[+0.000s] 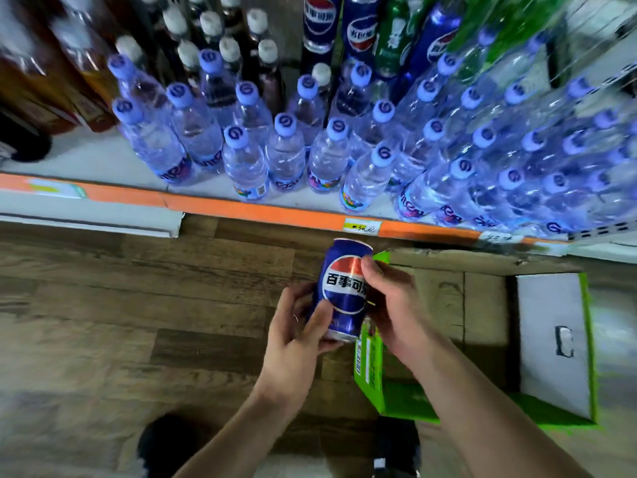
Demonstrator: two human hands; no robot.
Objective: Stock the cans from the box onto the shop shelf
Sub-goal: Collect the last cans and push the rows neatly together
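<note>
A blue cola can [343, 288] with a red, white and blue logo is held upright between both hands, above the floor and just in front of the shelf. My left hand [300, 336] grips its lower left side and base. My right hand [393, 305] holds its right side, thumb near the top. Below and to the right sits the green cardboard box [368, 374], open, its brown inside showing no cans. The white shop shelf [103, 160] with an orange front strip runs across above the can.
Several clear water bottles [286, 153] with blue caps crowd the shelf's middle and right. Blue cola bottles [362, 32] stand behind them and dark bottles at the far left. Bare shelf shows at the left front. A white box flap [548, 343] lies to the right. The floor is wood plank.
</note>
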